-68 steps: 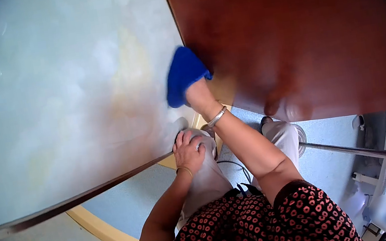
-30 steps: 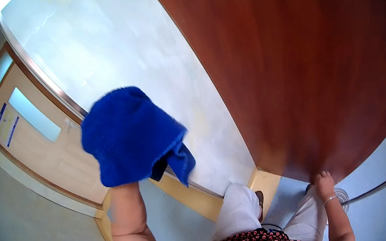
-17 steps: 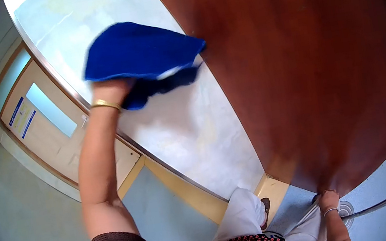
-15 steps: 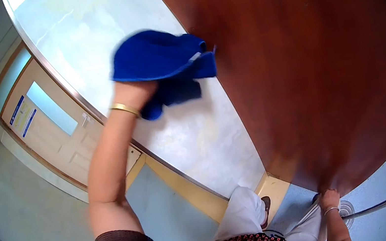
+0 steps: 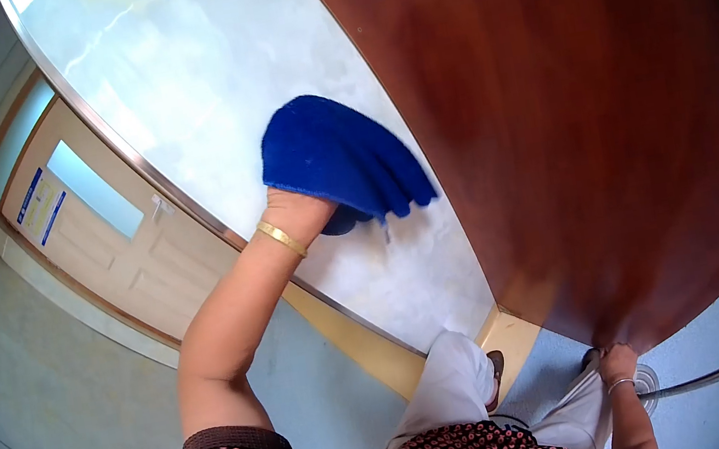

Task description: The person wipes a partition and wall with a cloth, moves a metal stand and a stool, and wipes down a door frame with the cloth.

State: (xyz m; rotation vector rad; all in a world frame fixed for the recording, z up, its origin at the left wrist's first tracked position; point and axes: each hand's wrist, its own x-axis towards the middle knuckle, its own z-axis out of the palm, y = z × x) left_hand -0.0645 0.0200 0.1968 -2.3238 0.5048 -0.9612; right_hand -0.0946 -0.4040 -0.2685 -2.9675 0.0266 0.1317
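Note:
A blue cloth [image 5: 337, 149] drapes over my left hand [image 5: 297, 210], hiding its fingers; a gold bracelet circles that wrist. The cloth lies against the pale marbled wall panel [image 5: 179, 75], its loose folds hanging close to the brown wooden door [image 5: 585, 116]. Low on the right, my right hand [image 5: 619, 360] is closed around the lower edge of this door as it appears in view. The fingertips there are partly hidden.
A metal trim [image 5: 125, 148] edges the marbled panel on the left. Beyond it stands a beige door [image 5: 105, 234] with a narrow window and a notice. A dark hose or cable [image 5: 717, 377] crosses the blue floor at lower right, near a round floor fitting [image 5: 648, 381].
My left hand has moved down and to the right across the marbled panel with the blue cloth, which now hangs in folds. My right hand stays at the brown door's edge.

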